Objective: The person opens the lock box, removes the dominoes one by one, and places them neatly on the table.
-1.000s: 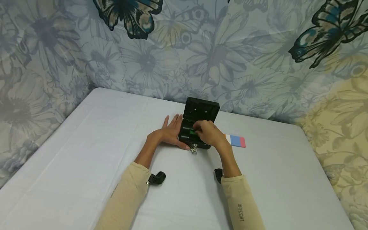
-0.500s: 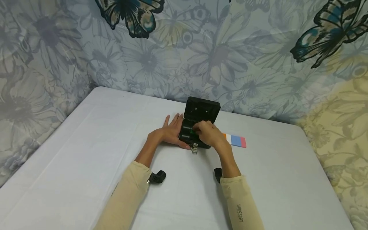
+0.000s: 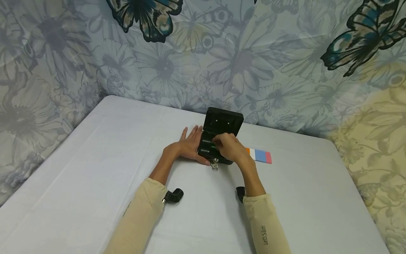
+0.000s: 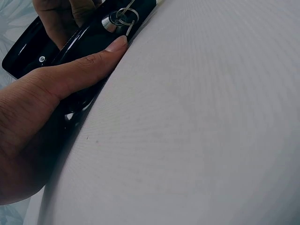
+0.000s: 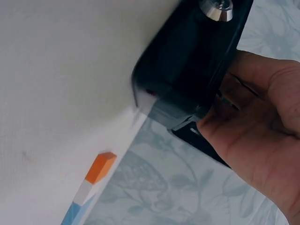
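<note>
A black cash box [image 3: 207, 150] stands on the white-covered table with its lid [image 3: 223, 120] raised at the back. A lock with a key and ring [image 4: 123, 18] sits on its front. My left hand [image 3: 190, 145] rests against the box's left side, fingers stretched out and the thumb along the front below the lock. Over the opening is my right hand [image 3: 229, 146], its bent fingers reaching inside. A dark green patch shows faintly by those fingertips in the head view. The right wrist view [image 5: 253, 112] hides the fingertips behind the box wall, so what they hold cannot be seen.
Right of the box lies a strip of flat coloured pieces [image 3: 260, 155], orange, white, blue and pink, partly behind the right wrist. White cloth covers the table [image 3: 133, 134]. A wall hanging with flowers and butterflies [image 3: 241, 60] rises behind the table's far edge.
Both hands and the box stay almost in place. The green patch at my right fingertips, brighter earlier, is now darker and less visible.
</note>
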{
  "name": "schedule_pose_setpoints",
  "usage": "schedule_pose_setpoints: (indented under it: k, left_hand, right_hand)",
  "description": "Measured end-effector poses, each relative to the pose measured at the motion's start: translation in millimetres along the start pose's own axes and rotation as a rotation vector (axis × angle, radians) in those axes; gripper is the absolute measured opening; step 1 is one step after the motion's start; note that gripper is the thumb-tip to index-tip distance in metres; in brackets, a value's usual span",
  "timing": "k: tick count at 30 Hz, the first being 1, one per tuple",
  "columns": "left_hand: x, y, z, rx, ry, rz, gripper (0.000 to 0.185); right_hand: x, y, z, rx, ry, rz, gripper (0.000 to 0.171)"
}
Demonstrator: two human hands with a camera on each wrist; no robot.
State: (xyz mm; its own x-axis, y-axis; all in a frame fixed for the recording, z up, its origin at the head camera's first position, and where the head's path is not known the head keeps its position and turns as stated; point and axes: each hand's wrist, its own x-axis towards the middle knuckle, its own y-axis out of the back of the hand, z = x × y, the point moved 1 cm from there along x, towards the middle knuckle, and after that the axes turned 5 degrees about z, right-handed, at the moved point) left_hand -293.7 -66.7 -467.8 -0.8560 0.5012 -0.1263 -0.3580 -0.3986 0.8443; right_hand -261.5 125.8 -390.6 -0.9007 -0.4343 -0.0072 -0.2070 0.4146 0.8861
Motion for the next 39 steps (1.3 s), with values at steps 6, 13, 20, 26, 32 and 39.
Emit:
schedule_pose_setpoints:
  k: [6, 13, 20, 26, 32, 39]
  left_hand:
    - [0.0, 0.7, 0.2, 0.011, 0.001, -0.002, 0.138]
    - [0.9, 1.5, 0.9, 0.029, 0.012, -0.011, 0.140]
    - [1.8, 0.5, 0.6, 0.044, 0.013, -0.016, 0.140]
    - [0.2, 1.2, 0.8, 0.033, 0.012, -0.018, 0.139]
    - [0.7, 0.7, -0.1, 0.032, 0.003, -0.003, 0.140]
    - [2.3, 0.1, -0.7, 0.043, 0.003, -0.008, 0.140]
  right_hand:
    - [0.2, 0.6, 4.1, -0.012, 0.023, -0.030, 0.028]
    - [-1.6, 8.2, 3.7, 0.042, 0.064, 0.077, 0.022]
    - [-4.2, 17.4, 7.2, 0.107, 0.102, 0.182, 0.019]
    - [-5.0, 21.0, 12.3, 0.151, 0.080, 0.189, 0.019]
    - [-10.3, 33.0, 20.2, 0.168, 0.022, 0.194, 0.022]
    - [-24.3, 53.7, 39.8, 0.174, -0.025, 0.219, 0.023]
